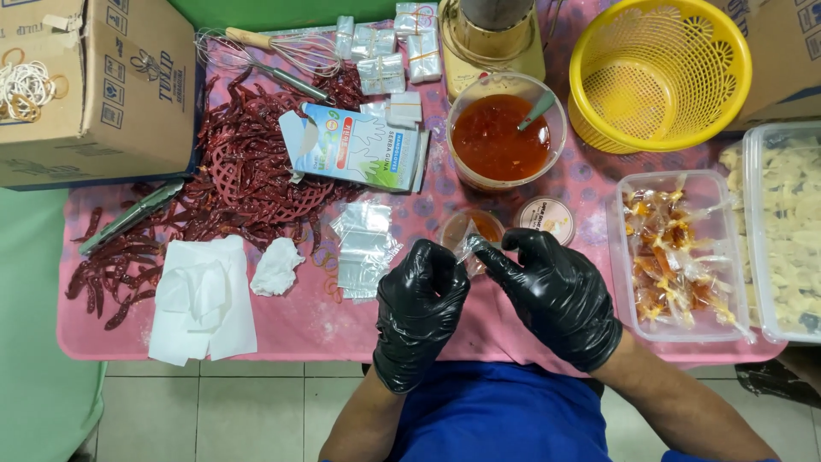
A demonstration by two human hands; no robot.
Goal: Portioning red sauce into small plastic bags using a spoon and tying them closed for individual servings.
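Pinching a small clear plastic sachet (469, 249) between the fingertips of both black-gloved hands, the person holds it just above the near edge of the tabletop, close to the body. The left hand (419, 310) is curled nearly closed, thumb and forefinger nipped on the sachet's lower side. The right hand (556, 295) is half closed, its forefinger stretched out to grip the bag's top corner, so the mouth seems to be held taut.

Directly beyond the hands sits a small clear cup of orange-red sauce (471, 228), and behind it a large clear tub of the same red sauce with a spoon (505, 137), both within easy reach. A loose pile of empty clear sachets (363, 248) lies to the left, and a rectangular clear plastic container of filled, tied sachets (676, 257) stands to the right, so empties and finished ones sit on opposite sides.

A pink patterned cloth (299, 321) covers the tabletop, with dried red chillies (231, 171) spread across its left part beside white tissue paper (201, 295). Below is pale tiled floor (239, 411).
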